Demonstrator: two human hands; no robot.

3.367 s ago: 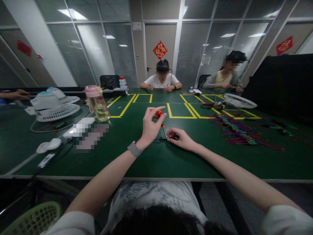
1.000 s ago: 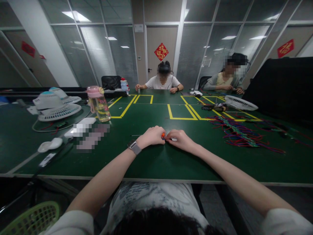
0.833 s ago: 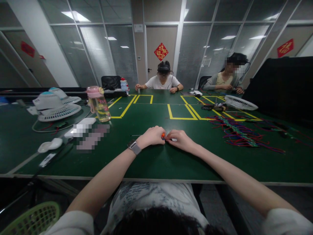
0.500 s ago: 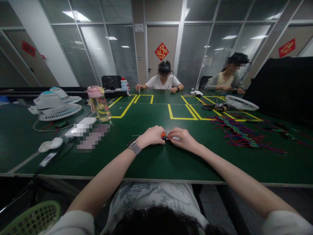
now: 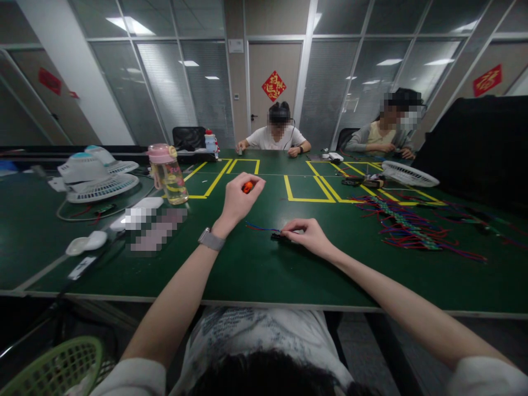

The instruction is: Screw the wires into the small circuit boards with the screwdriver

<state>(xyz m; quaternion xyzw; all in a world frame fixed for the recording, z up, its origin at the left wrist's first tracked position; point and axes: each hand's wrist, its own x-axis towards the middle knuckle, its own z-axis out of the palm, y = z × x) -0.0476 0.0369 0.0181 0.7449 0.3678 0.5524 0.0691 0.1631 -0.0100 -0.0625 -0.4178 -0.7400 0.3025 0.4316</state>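
Near the middle of the frame the left hand was raised above the green table, its fingers curled shut around an orange-handled screwdriver, of which only the orange end showed between thumb and fingers; the shaft could not be made out. Just right of centre and lower, the right hand rested on the tabletop, its fingertips pressed together onto a small dark connector lying flat on the green surface. From that part thin red and blue wires ran leftward across the table, passing below the raised left hand without touching it. A grey watch sat on the left wrist. In the left part of the frame a pink-lidded water bottle stood upright near a yellow tape line, with a white desk fan lying further left. At the right, a heap of coloured wires spread over the table, well apart from both hands, and another white fan lay beyond it. Two other people sat at the far side of the table, their hands near their own things.
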